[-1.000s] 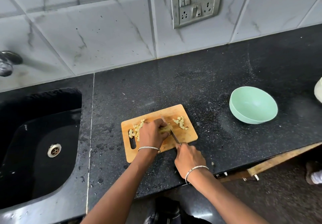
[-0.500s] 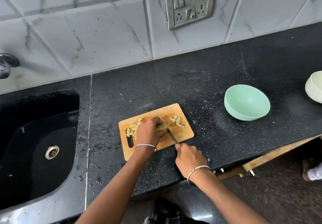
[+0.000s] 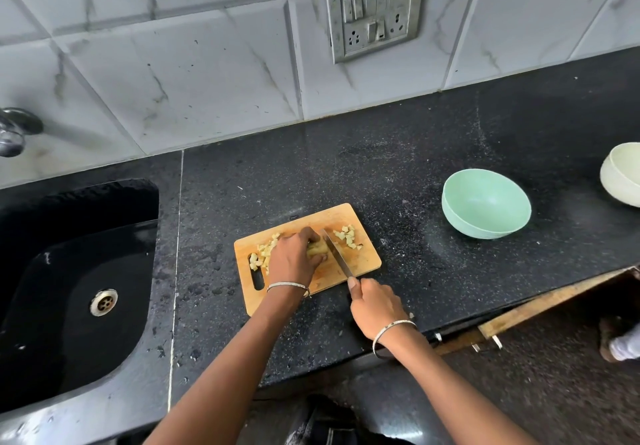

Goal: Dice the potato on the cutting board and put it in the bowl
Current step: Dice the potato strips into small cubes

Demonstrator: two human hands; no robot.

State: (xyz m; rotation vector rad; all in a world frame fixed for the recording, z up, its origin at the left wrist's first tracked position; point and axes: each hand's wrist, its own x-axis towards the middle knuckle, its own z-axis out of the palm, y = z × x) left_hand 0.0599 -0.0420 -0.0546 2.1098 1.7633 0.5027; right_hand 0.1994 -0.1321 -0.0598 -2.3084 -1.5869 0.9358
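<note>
Barely anything has moved in the last half second: the cutting board sits on the same patch of the black counter, the green bowl stands empty to its right and well apart from it, and both hands keep the grip they had. The knife looks a touch further up the board than before, though the camera has shifted too, so that is hard to call. The cream bowl at the far right edge shows about as much as it did. The left hand is arched over the middle of the board, fingers curled down and holding the uncut lump of potato in place, fingertips right beside the blade. The right hand is at the board's near edge, fingers clamped round the knife's handle, which is hidden inside the fist, with one digit laid forward toward the blade. The blade runs slantwise across the board, touching the potato's right side. Diced pieces lie in a small heap right of the blade, and more lie left of the holding hand by the board's handle slot. The sink is off to the left.
</note>
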